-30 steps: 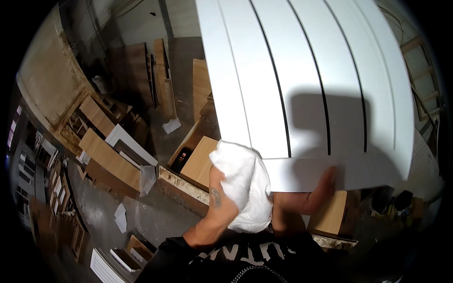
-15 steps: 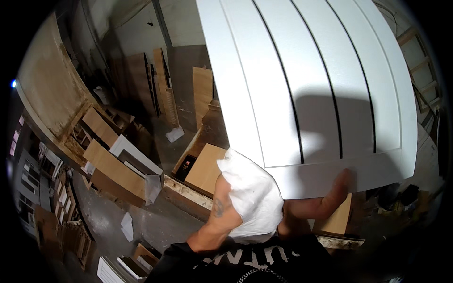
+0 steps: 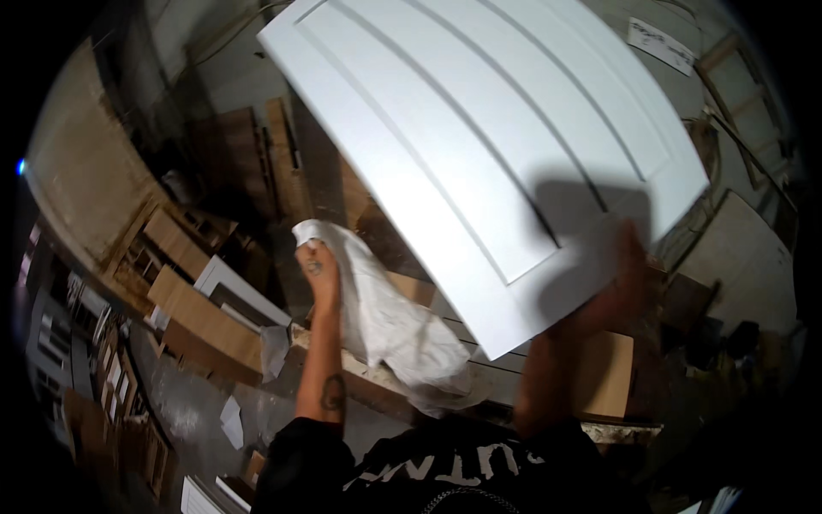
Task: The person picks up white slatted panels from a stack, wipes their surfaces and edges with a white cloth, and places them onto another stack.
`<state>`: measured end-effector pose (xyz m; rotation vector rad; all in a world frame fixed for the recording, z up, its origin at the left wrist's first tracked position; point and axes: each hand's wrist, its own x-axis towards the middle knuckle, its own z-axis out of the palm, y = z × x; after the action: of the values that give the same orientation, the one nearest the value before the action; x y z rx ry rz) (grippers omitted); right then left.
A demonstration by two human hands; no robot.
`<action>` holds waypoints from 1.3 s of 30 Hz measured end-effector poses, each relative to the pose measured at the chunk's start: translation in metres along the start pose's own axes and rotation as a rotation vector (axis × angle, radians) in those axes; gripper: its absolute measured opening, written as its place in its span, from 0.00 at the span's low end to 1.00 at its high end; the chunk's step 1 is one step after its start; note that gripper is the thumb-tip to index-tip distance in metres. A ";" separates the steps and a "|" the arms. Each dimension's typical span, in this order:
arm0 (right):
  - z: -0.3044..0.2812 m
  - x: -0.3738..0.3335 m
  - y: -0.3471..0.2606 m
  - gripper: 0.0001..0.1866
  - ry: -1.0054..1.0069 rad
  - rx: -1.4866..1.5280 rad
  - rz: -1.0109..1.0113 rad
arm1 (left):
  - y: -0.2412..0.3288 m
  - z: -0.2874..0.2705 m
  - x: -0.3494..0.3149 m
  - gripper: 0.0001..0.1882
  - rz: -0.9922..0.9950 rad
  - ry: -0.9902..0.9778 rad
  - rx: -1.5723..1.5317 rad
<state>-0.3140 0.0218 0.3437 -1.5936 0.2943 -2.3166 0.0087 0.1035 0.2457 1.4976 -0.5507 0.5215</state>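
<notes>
A white cabinet door panel (image 3: pixel 454 163) with long parallel grooves is held up tilted in front of me, its lower corner pointing down. My right hand (image 3: pixel 612 291) grips its lower right edge, the fingers partly lost in shadow. Over to the left, my left hand (image 3: pixel 317 267) is closed on one end of a white cloth (image 3: pixel 368 300). The cloth hangs down from the fist toward my body, apart from the panel's face. Behind the cloth and panel, part of another pale grooved surface (image 3: pixel 497 377) shows low down.
Tan boards (image 3: pixel 201 321) and a white frame (image 3: pixel 244 291) lie stacked at the left. A large worn panel (image 3: pixel 86 163) stands at the far left. Tan board (image 3: pixel 604 373) sits beside my right forearm. Planks (image 3: pixel 278 154) lean against the back wall.
My left hand has moved left and up, drawing the cloth off the panel's lower left edge so it hangs stretched. The panel has tilted, with its top swinging left.
</notes>
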 end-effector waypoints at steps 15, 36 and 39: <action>-0.081 -0.007 0.055 0.19 0.012 -0.273 0.355 | 0.102 -0.049 0.031 0.31 -0.611 -0.736 -1.019; -0.138 0.020 0.076 0.23 -0.097 -0.467 0.430 | 0.191 -0.102 0.024 0.18 -0.320 -0.431 -0.587; -0.125 0.022 0.076 0.24 -0.127 -0.442 0.424 | 0.174 -0.108 0.021 0.17 -0.277 -0.419 -0.556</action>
<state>-0.4272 -0.0583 0.2916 -1.6548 1.0605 -1.8983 -0.0830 0.2129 0.3945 1.1154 -0.7267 -0.1670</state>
